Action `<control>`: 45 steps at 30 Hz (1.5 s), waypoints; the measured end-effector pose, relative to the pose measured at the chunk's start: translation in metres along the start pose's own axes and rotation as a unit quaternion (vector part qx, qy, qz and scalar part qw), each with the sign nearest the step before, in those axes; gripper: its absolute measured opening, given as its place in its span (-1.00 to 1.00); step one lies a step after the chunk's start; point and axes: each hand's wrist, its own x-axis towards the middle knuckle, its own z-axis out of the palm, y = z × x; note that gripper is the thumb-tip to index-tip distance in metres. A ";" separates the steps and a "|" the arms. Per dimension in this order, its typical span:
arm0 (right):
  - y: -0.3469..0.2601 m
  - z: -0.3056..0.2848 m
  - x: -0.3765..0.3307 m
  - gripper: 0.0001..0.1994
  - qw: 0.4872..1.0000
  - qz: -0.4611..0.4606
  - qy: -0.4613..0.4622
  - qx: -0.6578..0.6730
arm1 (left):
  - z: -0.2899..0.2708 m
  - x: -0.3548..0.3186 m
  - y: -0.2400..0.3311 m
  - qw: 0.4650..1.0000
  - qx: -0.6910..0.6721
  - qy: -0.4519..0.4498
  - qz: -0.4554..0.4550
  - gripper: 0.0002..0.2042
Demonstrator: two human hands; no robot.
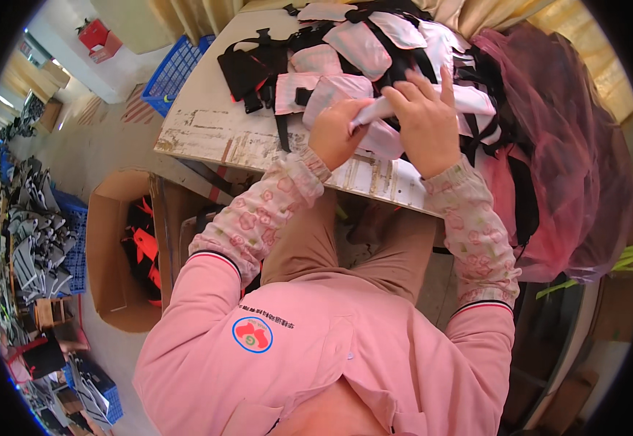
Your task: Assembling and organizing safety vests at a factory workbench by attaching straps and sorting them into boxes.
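Note:
My left hand [337, 133] is closed around one end of a white fabric piece [375, 111], just above the near edge of the table. Over its other end is my right hand [427, 120], its fingers spread and slightly blurred; their tips touch or hover close to the fabric. Beneath and beyond both hands lies a heap of white padded pieces [359, 51] with black straps and buckles. A black padded piece with red edging [247, 73] lies at the heap's left side. The underside of the held fabric is hidden by my fingers.
The worn white table [193, 134] ends just in front of me. A sheer pink bag [563, 145] bulges on the right. On the left stand a cardboard box [117, 240] with black and red pieces and a blue crate [175, 73]. Further crates and stacked goods line the far left.

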 end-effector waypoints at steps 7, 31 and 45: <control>-0.027 0.054 -0.057 -0.74 0.976 0.005 0.069 0.205 | 0.013 -0.043 -0.033 0.756 -0.519 0.089 -0.389 -0.72; -0.102 0.110 -0.134 -0.64 0.891 0.179 -0.063 0.412 | -0.005 -0.126 -0.048 0.969 0.066 -0.148 -0.186 -0.18; -0.115 0.123 -0.109 -0.79 0.785 0.354 0.024 0.508 | -0.007 -0.119 -0.044 0.990 0.057 0.006 -0.132 -0.56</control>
